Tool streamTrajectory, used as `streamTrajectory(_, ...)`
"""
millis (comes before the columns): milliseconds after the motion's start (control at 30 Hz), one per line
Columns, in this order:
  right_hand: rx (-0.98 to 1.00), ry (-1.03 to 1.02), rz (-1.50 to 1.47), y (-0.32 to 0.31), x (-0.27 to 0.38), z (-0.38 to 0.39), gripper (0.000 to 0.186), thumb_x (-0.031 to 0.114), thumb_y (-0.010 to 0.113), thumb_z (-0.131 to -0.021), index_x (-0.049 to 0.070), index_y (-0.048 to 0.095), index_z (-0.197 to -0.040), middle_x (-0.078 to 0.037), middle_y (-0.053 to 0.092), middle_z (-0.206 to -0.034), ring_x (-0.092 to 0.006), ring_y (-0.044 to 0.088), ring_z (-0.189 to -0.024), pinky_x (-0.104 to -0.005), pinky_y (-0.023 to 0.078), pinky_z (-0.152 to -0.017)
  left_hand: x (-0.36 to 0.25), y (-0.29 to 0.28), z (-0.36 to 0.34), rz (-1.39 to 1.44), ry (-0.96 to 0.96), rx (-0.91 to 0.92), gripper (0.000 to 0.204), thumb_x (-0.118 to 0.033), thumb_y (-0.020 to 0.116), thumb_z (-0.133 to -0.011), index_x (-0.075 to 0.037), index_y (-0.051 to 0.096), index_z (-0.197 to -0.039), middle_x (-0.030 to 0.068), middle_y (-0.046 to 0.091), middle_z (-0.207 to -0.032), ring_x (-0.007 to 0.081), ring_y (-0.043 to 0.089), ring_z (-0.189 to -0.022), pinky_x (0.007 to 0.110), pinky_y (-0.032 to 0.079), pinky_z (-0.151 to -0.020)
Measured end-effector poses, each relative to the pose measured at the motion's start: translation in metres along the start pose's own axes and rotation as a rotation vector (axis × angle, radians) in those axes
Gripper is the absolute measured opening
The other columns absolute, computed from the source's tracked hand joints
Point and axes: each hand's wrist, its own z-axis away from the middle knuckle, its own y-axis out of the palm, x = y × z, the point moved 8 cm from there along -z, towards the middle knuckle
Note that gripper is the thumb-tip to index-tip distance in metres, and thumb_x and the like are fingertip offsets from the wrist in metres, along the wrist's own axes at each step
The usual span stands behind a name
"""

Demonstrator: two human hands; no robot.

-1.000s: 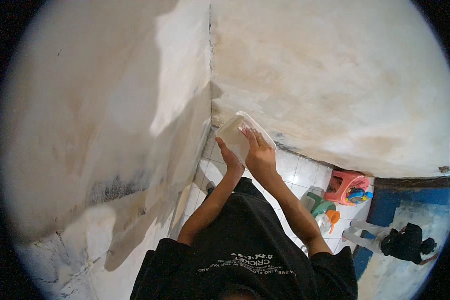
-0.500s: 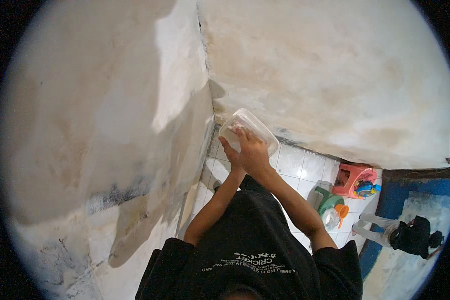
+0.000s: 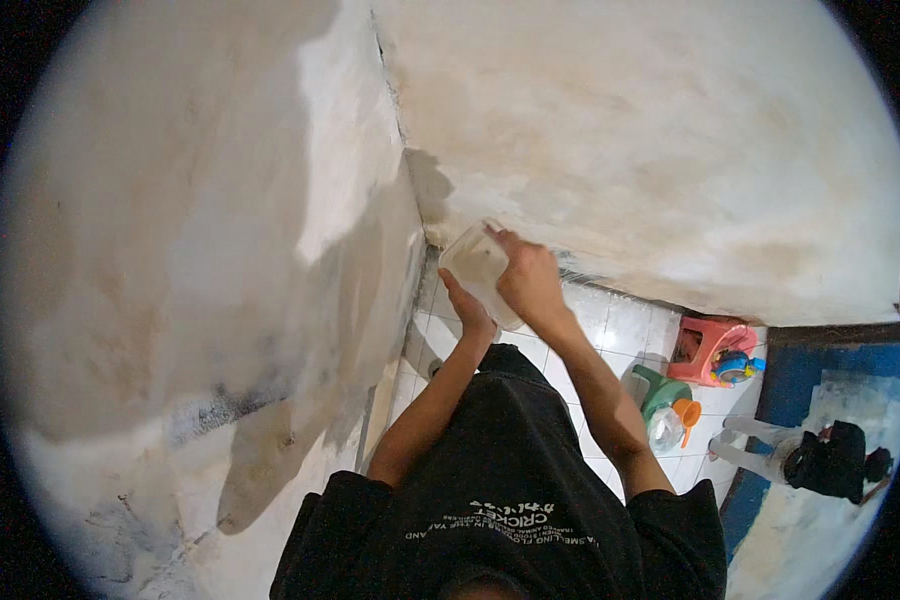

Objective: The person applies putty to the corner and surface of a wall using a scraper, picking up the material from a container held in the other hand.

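both hands clasp the clear plastic container (image 3: 475, 265) up by the wall corner, right hand (image 3: 530, 285) over its side, left hand (image 3: 467, 312) beneath, best kept level and firmly supported.

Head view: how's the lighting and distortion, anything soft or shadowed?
Head view: strong fisheye, black corners, wall corner bows. Uneven light: bright patch on the left wall, dim elsewhere. A shadow falls on the wall above the clear container, which both the left hand and right hand hold. Picture soft overall; floor tiles brightest.
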Motion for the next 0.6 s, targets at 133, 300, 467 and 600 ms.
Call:
streamTrajectory(133, 0.043, -0.078, 0.135, -0.005, 0.001, -0.013, 0.039, 0.000, 0.055, -0.064, 0.000, 0.059, -0.103, -0.023, 0.064, -0.076, -0.0385, 0.064, -0.074, -0.0472, 0.051, -0.067, -0.001, 0.006, 0.000, -0.060, 0.030, -0.047, 0.068, -0.060, 0.025, -0.095, -0.008, 0.037, -0.136, 0.0096, 0.049, -0.131, 0.0248, 0.046, -0.122, 0.038, 0.037, -0.102)
streamTrajectory(300, 0.212, -0.217, 0.199, 0.037, 0.025, -0.007, 0.027, 0.011, 0.058, -0.074, 0.001, 0.059, -0.099, -0.021, 0.065, -0.078, -0.0368, 0.066, -0.073, -0.0456, 0.052, -0.065, 0.020, -0.012, -0.020, 0.212, -0.083, 0.133, 0.067, -0.060, 0.024, -0.095, -0.009, 0.036, -0.136, 0.0093, 0.048, -0.131, 0.0252, 0.047, -0.121, 0.038, 0.038, -0.101)
streamTrajectory(467, 0.028, -0.157, 0.080, -0.001, 0.004, -0.027, 0.033, 0.005, 0.059, -0.070, 0.006, 0.066, -0.102, -0.023, 0.065, -0.083, -0.0386, 0.064, -0.074, -0.0440, 0.052, -0.068, 0.007, 0.011, -0.003, 0.018, -0.042, -0.016, 0.069, -0.063, 0.023, -0.094, -0.010, 0.036, -0.137, 0.0092, 0.048, -0.130, 0.0254, 0.047, -0.120, 0.038, 0.037, -0.102)
streamTrajectory(600, 0.178, -0.111, -0.010, 0.007, 0.012, -0.021, 0.030, 0.007, 0.059, -0.075, 0.009, 0.066, -0.104, -0.019, 0.066, -0.085, -0.0378, 0.065, -0.072, -0.0450, 0.053, -0.068, 0.001, 0.010, -0.008, 0.073, -0.090, 0.046, 0.074, -0.067, 0.022, -0.092, -0.011, 0.037, -0.137, 0.0094, 0.047, -0.131, 0.0262, 0.046, -0.121, 0.039, 0.037, -0.103)
